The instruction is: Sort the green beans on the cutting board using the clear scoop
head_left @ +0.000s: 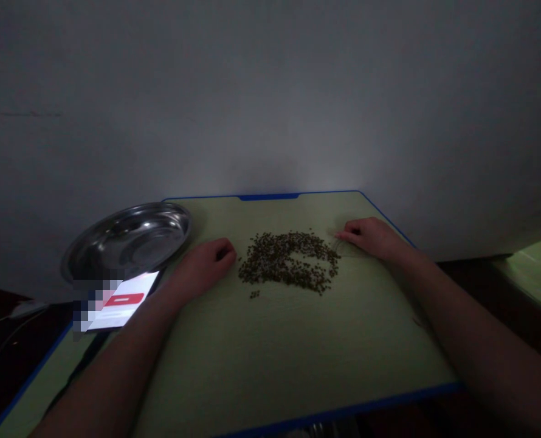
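Many small golden-brown pieces [279, 258], too small to tell whether beads or seeds, lie spread in a patch on the pale green table [298, 340]. My left hand [209, 264] rests just left of the patch, its fingers curled closed. Whatever it may hold is hidden. To the right of the patch, my right hand [368, 236] is closed, with thumb and forefinger pinched together. A faint, thin thread-like strand [337, 244] seems to hang from its fingertips beside the pieces.
A shiny metal basin [129, 240] sits tilted at the table's left back. In front of it lies a phone [127, 301] with a lit screen, near my left forearm. The table's blue edge [270, 196] runs along a grey wall [270, 109]. White cables [27, 310] are at far left.
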`<state>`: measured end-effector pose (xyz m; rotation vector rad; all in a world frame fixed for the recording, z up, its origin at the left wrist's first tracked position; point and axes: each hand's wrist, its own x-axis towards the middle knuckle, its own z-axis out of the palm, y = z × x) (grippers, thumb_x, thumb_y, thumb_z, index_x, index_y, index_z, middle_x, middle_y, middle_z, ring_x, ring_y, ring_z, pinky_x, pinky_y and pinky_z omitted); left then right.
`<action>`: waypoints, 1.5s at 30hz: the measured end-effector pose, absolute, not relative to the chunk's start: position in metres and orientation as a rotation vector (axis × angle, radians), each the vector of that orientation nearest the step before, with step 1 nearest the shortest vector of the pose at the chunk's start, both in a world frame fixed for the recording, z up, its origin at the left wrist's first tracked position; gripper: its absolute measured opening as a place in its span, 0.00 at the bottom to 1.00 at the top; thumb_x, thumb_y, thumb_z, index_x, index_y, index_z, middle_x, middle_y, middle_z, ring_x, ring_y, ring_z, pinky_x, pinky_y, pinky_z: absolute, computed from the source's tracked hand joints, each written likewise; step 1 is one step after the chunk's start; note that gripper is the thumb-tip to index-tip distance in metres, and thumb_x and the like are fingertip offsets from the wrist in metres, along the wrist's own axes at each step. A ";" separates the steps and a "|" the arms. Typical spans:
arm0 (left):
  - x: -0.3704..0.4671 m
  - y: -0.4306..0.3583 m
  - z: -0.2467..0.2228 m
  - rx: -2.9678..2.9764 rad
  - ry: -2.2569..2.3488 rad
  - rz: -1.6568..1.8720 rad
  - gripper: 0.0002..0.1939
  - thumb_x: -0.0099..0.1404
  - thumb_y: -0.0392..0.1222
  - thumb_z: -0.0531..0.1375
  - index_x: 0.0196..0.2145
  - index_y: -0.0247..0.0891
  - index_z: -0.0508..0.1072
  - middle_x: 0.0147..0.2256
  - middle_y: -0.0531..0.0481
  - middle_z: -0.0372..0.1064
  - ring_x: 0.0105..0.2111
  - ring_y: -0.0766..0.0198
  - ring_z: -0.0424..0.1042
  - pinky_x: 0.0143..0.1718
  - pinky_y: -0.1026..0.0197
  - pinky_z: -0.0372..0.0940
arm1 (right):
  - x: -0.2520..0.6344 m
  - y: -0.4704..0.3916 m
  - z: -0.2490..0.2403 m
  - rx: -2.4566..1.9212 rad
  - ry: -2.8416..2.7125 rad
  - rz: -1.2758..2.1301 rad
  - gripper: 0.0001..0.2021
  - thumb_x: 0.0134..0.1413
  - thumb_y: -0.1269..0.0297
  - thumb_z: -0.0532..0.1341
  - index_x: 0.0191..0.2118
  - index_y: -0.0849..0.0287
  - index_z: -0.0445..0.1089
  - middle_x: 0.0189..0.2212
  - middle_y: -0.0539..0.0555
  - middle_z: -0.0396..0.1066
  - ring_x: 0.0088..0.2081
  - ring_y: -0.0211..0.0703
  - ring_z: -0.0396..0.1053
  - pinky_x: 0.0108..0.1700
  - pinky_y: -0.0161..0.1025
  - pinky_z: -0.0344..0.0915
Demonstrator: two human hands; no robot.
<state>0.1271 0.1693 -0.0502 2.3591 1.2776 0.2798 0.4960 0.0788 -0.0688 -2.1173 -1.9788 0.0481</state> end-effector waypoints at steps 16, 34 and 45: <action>0.128 0.169 -0.048 2.338 1.282 0.271 0.16 0.62 0.51 0.49 0.31 0.38 0.70 0.31 0.48 0.73 0.30 0.59 0.69 0.31 0.58 0.60 | 0.498 0.059 -0.042 -1.960 -1.789 0.389 0.28 0.51 0.35 0.55 0.17 0.55 0.58 0.16 0.46 0.52 0.20 0.36 0.51 0.22 0.37 0.48; 0.128 0.168 -0.046 2.338 1.291 0.264 0.16 0.61 0.51 0.49 0.31 0.38 0.70 0.30 0.47 0.72 0.30 0.59 0.68 0.31 0.58 0.60 | 0.509 0.060 -0.050 -2.015 -1.942 0.661 0.24 0.52 0.42 0.57 0.18 0.56 0.62 0.16 0.47 0.56 0.20 0.37 0.54 0.24 0.37 0.51; 0.127 0.170 -0.048 2.350 1.280 0.251 0.16 0.62 0.51 0.49 0.32 0.38 0.70 0.31 0.47 0.72 0.31 0.58 0.69 0.32 0.58 0.60 | 0.513 0.052 -0.038 -1.944 -1.938 0.864 0.21 0.48 0.44 0.61 0.19 0.57 0.68 0.17 0.48 0.60 0.22 0.38 0.56 0.26 0.37 0.54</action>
